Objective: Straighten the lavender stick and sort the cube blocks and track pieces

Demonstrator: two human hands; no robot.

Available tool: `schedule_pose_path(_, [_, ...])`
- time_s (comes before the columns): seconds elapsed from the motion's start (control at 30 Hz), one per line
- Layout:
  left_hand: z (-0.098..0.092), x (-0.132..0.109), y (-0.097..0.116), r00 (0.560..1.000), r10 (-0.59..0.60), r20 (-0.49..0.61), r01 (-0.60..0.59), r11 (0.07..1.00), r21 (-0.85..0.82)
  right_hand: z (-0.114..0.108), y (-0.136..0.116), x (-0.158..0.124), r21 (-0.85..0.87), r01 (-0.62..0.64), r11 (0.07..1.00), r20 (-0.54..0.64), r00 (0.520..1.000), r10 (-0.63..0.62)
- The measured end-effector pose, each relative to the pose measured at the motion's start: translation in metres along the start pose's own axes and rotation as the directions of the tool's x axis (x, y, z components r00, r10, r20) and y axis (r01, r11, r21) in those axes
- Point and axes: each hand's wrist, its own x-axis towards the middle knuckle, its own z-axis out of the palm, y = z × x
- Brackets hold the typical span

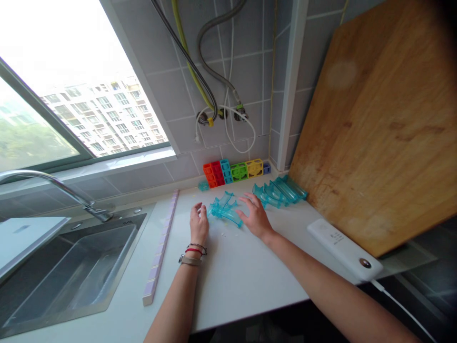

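Note:
A small heap of translucent teal plastic track pieces (pixel 224 209), some curved, lies on the white counter between my two hands. My left hand (pixel 199 225) is at the heap's left side, its fingers loosely bent with a gap at the thumb and no piece visible in it. On the heap's right, my right hand (pixel 255 215) has its fingers spread and holds nothing; its fingertips are close to the pieces, and I cannot tell if they touch. Behind my right hand, more teal channel pieces (pixel 280 191) are laid side by side.
Colored plastic blocks (pixel 232 172) line the wall. A lilac strip (pixel 162 245) separates the work area from the sink (pixel 128 238) and faucet (pixel 67 190). On the right are a white power bank (pixel 342 247) with a cable and a leaning wooden board (pixel 378 124). Hoses (pixel 203 62) hang above.

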Motion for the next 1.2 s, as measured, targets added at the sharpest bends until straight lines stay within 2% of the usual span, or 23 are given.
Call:
schedule_pose_path(0.1, [-0.001,0.002,0.001,0.997,0.008,-0.077,-0.011,0.999,-0.036,-0.008,0.009,0.007,-0.188,-0.117,0.975,-0.127,0.987,0.094])
schedule_pose_path(0.2, [-0.002,0.0,0.008,0.987,0.042,-0.153,-0.053,0.996,-0.069,-0.01,0.014,0.006,-0.309,-0.191,0.932,-0.063,0.982,0.18])
schedule_pose_path(0.33, [-0.002,-0.01,0.025,0.971,0.119,-0.206,-0.142,0.985,-0.099,-0.009,0.016,0.004,-0.319,-0.189,0.929,0.015,0.979,0.204])
schedule_pose_path(0.5, [0.001,-0.023,0.041,0.965,0.206,-0.16,-0.23,0.961,-0.152,-0.013,0.016,0.008,-0.246,-0.154,0.957,0.017,0.986,0.163])
schedule_pose_path(0.6, [0.002,-0.026,0.045,0.972,0.218,-0.086,-0.232,0.951,-0.204,-0.016,0.016,0.01,-0.171,-0.149,0.974,-0.004,0.989,0.15])
schedule_pose_path(0.7, [0.0,-0.028,0.05,0.978,0.209,0.004,-0.202,0.952,-0.231,-0.018,0.016,0.012,-0.051,-0.172,0.984,-0.097,0.981,0.167])
schedule_pose_path(0.8, [-0.003,-0.029,0.054,0.979,0.199,0.053,-0.18,0.952,-0.246,-0.02,0.014,0.016,0.179,-0.205,0.962,-0.218,0.945,0.242])
schedule_pose_path(0.9, [-0.004,-0.033,0.058,0.968,0.2,0.154,-0.156,0.954,-0.256,-0.02,0.01,0.019,0.434,-0.227,0.872,-0.217,0.913,0.346])
schedule_pose_path(0.97, [-0.003,-0.036,0.06,0.948,0.208,0.24,-0.147,0.958,-0.247,-0.019,0.005,0.019,0.604,-0.271,0.749,-0.121,0.898,0.423])
schedule_pose_path(1.07, [0.0,-0.041,0.062,0.923,0.218,0.316,-0.146,0.961,-0.237,-0.019,-0.007,0.018,0.783,-0.361,0.507,0.078,0.865,0.496])
schedule_pose_path(1.13, [0.002,-0.042,0.065,0.899,0.236,0.369,-0.163,0.962,-0.218,-0.021,-0.016,0.016,0.831,-0.409,0.377,0.206,0.856,0.474])
schedule_pose_path(1.2, [0.004,-0.044,0.067,0.883,0.254,0.395,-0.193,0.963,-0.186,-0.022,-0.024,0.013,0.841,-0.444,0.309,0.312,0.864,0.394])
